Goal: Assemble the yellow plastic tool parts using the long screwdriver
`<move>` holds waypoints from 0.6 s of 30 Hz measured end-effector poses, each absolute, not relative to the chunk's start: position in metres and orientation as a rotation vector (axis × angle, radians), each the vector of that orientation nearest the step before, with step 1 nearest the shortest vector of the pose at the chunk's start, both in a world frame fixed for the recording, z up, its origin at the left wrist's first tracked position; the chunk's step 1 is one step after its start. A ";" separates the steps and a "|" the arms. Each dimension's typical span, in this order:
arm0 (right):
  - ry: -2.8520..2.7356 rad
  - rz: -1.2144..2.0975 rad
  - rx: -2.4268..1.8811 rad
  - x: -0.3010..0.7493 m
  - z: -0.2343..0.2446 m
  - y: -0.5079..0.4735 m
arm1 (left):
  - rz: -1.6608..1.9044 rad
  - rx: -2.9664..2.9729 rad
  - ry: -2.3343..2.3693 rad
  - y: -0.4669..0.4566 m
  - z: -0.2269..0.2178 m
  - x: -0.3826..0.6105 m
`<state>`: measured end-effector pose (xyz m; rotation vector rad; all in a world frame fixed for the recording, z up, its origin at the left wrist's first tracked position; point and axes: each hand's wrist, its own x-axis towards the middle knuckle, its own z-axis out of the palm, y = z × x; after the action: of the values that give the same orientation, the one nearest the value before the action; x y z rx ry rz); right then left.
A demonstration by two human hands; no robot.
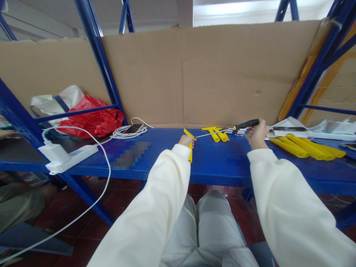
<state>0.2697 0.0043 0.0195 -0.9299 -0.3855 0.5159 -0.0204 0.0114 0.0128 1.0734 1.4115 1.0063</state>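
Observation:
My left hand (185, 141) is closed around a yellow bar (190, 147) held over the blue shelf (222, 163). My right hand (257, 134) grips a screwdriver (228, 129) with a black handle. Its thin metal shaft runs left, and its tip meets the top end of the yellow bar. Two short yellow pieces (218, 134) lie on the shelf just behind the shaft. Both arms wear white sleeves.
Several long yellow bars (306, 147) lie at the right beside white papers (289, 128) and a dark tool. A coiled white cable (129, 130), a white power strip (66, 157), a red bag (93, 120) sit at left. Cardboard (194, 74) backs the shelf.

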 end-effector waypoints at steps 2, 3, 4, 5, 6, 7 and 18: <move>-0.393 0.540 -0.909 0.269 0.020 0.003 | 1.008 1.067 1.409 0.012 0.013 -0.021; -0.387 0.541 -0.904 0.268 0.020 0.001 | 1.010 1.065 1.410 0.012 0.013 -0.021; -0.379 0.538 -0.903 0.267 0.021 0.000 | 1.013 1.065 1.410 0.012 0.013 -0.021; -0.374 0.533 -0.903 0.265 0.021 -0.002 | 1.014 1.065 1.411 0.011 0.013 -0.021; -0.373 0.529 -0.903 0.263 0.022 -0.003 | 1.015 1.066 1.413 0.011 0.013 -0.021; -0.376 0.528 -0.901 0.261 0.023 -0.005 | 1.015 1.068 1.415 0.010 0.013 -0.021; -0.365 0.679 -0.813 0.252 0.035 -0.016 | 0.994 1.084 1.428 0.010 0.015 -0.021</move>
<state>0.2521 -0.0160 0.0345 -0.8134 -0.3647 0.6794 -0.0211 0.0102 0.0149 1.0842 1.4279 0.9940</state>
